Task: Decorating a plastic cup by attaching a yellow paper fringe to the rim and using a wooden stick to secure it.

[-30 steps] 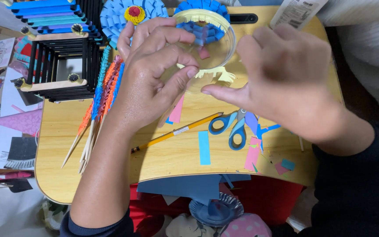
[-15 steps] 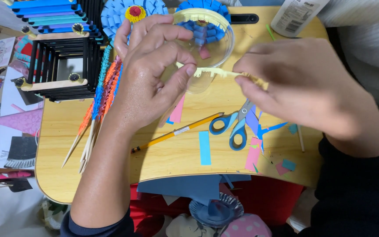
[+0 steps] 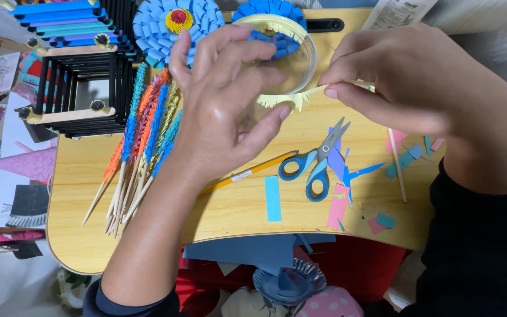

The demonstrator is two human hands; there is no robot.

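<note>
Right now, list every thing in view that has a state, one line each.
Left hand: gripping the clear round container.
Right hand: pinching the yellow fringed paper strip.
Yellow fringed paper strip: stretched between both hands.
Blue-handled scissors: shut, flat on the wooden table.
Pencil: lying untouched.

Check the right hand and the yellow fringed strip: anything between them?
Nothing visible. The right hand pinches the yellow fringed strip directly at one end; the left hand is at the other end, over the clear round container.
</note>
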